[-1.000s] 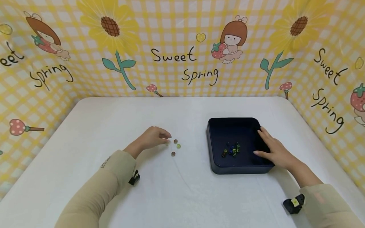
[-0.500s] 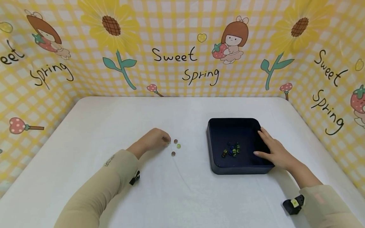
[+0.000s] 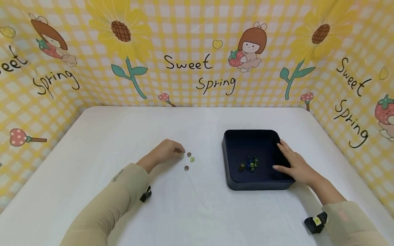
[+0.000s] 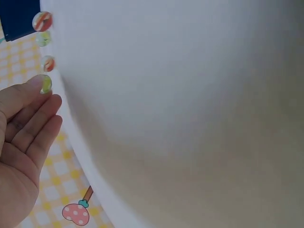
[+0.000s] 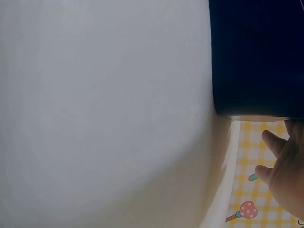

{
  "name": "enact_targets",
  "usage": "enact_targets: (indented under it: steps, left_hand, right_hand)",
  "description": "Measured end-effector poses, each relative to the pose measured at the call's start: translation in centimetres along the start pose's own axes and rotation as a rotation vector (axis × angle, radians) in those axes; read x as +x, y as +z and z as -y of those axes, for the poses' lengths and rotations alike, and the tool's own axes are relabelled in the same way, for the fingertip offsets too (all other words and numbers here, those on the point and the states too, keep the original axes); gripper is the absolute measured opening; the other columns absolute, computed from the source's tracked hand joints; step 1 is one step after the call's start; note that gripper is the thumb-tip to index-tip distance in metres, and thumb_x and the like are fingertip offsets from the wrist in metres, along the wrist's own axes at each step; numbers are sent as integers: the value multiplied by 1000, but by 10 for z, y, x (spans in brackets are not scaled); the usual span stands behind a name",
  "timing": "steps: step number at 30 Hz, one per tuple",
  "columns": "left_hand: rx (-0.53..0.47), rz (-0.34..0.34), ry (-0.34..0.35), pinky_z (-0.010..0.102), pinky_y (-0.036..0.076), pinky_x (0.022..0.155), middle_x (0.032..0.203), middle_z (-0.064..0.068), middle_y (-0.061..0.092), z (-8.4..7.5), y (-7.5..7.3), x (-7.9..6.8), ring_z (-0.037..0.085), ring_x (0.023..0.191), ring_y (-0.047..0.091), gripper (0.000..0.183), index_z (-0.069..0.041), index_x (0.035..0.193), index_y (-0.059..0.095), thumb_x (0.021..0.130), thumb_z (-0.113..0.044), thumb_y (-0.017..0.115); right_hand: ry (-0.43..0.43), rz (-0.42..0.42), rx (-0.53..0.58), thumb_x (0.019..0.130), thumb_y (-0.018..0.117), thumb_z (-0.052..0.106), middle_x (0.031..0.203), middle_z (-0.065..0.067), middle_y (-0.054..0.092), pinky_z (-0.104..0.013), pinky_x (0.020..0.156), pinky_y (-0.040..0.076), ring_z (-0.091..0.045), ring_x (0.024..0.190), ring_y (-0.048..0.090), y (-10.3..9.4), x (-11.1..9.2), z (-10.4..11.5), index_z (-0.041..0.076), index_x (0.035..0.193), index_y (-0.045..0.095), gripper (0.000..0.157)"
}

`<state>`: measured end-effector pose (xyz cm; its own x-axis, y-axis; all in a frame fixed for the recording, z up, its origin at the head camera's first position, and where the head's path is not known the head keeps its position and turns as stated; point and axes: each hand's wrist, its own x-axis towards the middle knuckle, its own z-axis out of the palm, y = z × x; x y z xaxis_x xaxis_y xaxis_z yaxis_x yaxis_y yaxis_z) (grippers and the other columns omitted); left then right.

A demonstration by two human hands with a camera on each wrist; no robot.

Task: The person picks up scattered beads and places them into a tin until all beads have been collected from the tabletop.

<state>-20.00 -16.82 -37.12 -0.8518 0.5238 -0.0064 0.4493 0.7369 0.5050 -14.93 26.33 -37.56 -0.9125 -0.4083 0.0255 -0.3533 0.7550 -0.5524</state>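
Note:
In the left wrist view, the thumb and fingers of my left hand [image 3: 166, 151] pinch a yellow-green glass marble [image 4: 46, 84]. Just right of these fingertips on the white table lie a brown-looking marble [image 3: 189, 154], a light green marble [image 3: 192, 159] and another brown-looking marble [image 3: 186, 168]; up close the brown ones show orange swirls. A dark blue square tray [image 3: 226, 171] stands on the right with several blue and green-yellow marbles [image 3: 252, 165] in it. My right hand [image 3: 297, 167] rests on its right rim, fingers spread fairly straight and thumb reaching over the inside.
The white-covered table [image 3: 184, 212] has rounded far corners. A yellow checked cloth [image 3: 197, 30] with flowers and lettering rises at the back and both sides. A small black device [image 3: 146, 194] sits at the left cuff, another black device [image 3: 315, 222] at the right cuff.
My left thumb and fingers have closed on the marble at the left of the group. The right hand and the tray keep their places; the head view has tilted slightly.

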Motion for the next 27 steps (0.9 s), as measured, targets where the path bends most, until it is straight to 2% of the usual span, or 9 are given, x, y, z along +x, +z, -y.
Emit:
enact_targets:
  steps: [4, 12, 18, 27]
  left_hand:
    - [-99, -17, -2, 23, 47, 67, 87, 1, 64, -7, 0, 0, 11, 79, 57, 13, -5, 91, 67, 79, -4, 61]
    - [-242, -5, 38, 23, 47, 69, 91, -1, 63, -37, -3, 5, 10, 83, 57, 16, -4, 95, 66, 81, -11, 60]
    - [-276, 15, 70, 21, 47, 72, 93, -2, 63, -57, 2, 13, 9, 87, 57, 17, -6, 96, 65, 82, -14, 60]
    - [-252, 15, 181, 18, 46, 69, 93, -3, 63, -85, 11, 29, 5, 82, 57, 17, -8, 97, 66, 82, -14, 60]
  right_hand:
    - [3, 3, -3, 83, 56, 32, 141, -19, -2, -63, 91, 10, -44, 124, 4, 1, 0, 0, 0, 137, 7, 80]
    - [1, 0, -1, 84, 56, 31, 142, -19, -3, -62, 92, 9, -43, 124, 3, 0, -1, 3, 0, 137, 6, 79]
    - [2, -5, -7, 83, 56, 31, 141, -19, -2, -62, 92, 10, -43, 124, 4, 0, -1, 3, 0, 137, 7, 80]
    - [7, -1, -8, 84, 56, 33, 142, -18, -3, -63, 91, 9, -43, 124, 4, -1, -1, 1, 1, 138, 6, 80]
